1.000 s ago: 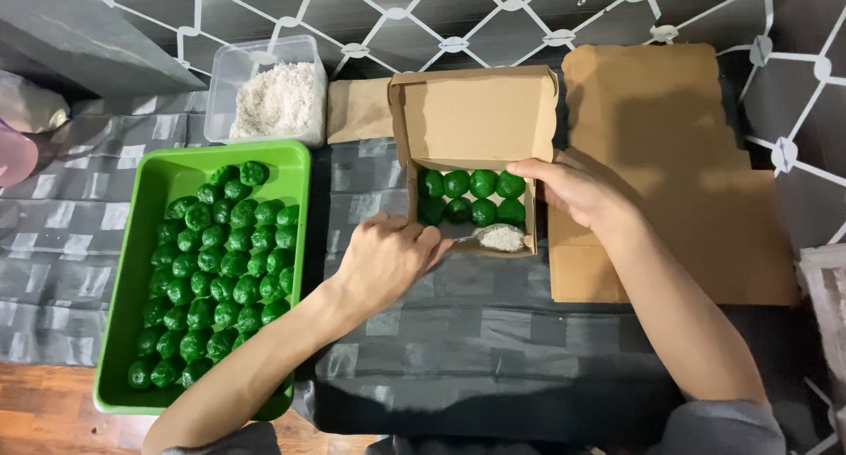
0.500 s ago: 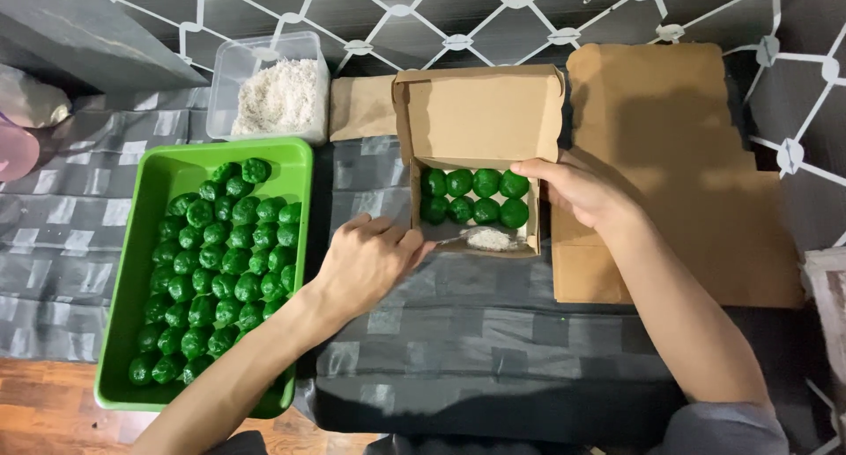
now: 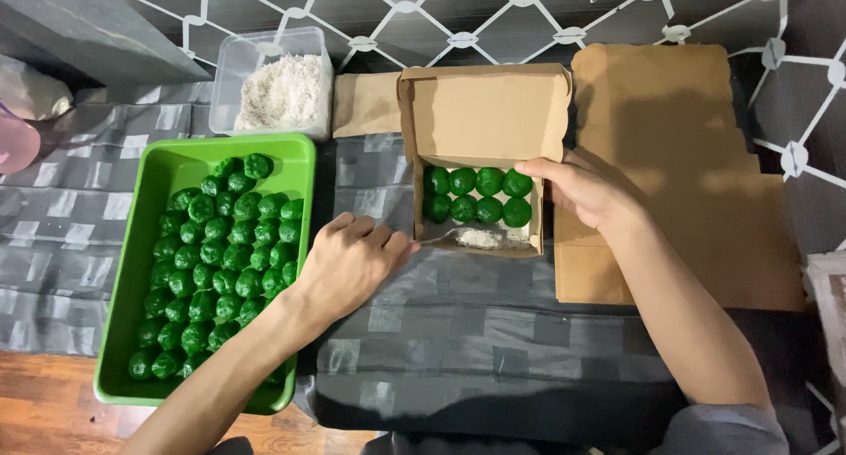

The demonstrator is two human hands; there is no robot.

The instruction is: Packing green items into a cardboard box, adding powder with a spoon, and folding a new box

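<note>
While the right hand (image 3: 583, 189) grips the side wall of the small brown cardboard box (image 3: 480, 120) holding round green balls (image 3: 477, 194), the left hand (image 3: 351, 263), loosely curled and empty, rests beside the green plastic tray (image 3: 150, 208).

The left hand (image 3: 348, 261) covers the near right corner of the green tray (image 3: 141, 235) and some green balls (image 3: 220, 261) under it. The right hand (image 3: 586, 191) hides the right wall of the cardboard box (image 3: 483, 111). At the far left, a pink thing (image 3: 16, 142) (cut by the edge) cannot be identified. Both forearms run off the near edge.
</note>
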